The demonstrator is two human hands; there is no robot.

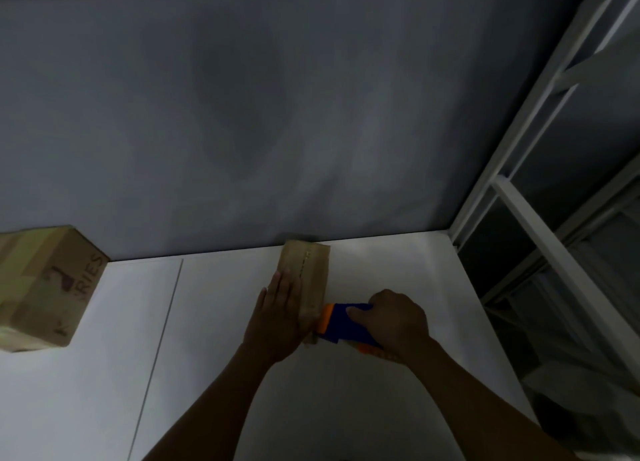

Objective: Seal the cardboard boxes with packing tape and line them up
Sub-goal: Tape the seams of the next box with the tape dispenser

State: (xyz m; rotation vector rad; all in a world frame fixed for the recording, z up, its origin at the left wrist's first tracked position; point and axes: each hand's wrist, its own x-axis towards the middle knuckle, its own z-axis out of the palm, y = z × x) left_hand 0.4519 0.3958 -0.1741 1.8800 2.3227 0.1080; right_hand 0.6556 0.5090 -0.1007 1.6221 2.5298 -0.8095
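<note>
**A:** Where is the box being worked on?

**B:** The small cardboard box (pixel 310 270) lies on the white bench (pixel 207 374), its far end against the grey wall (pixel 277 114). A dark line runs lengthwise down the middle of its top. The light is dim, so I cannot tell how far the tape reaches along it.

**A:** And the hands?

**B:** The left hand (pixel 278 316) lies flat on the left part of the box's top, its fingers (pixel 282 282) straight, together and pointing toward the wall, so it presses and does not grasp. The right hand (pixel 394 318) is just right of the box's near end, curled round a blue and orange tape dispenser (pixel 341 322), with the thumb across the blue body.

**A:** Does the dispenser meet the box?

**B:** Its orange front edge sits against the near right corner of the box, low down by the bench. I cannot make out the tape itself there.

**A:** Any other boxes?

**B:** One, a larger cardboard box (pixel 45 287), well off to the left of the small one and also close to the wall. It shows pale bands that look like tape and the printed letters "RIES" on the side facing the small box.

**A:** Anything else around?

**B:** A thin seam (pixel 159 349) crosses the bench between the two boxes, running from the wall toward the person. Right of the small box, past the bench's edge, stands a white metal frame (pixel 519 218) with dark gaps between its bars.
</note>
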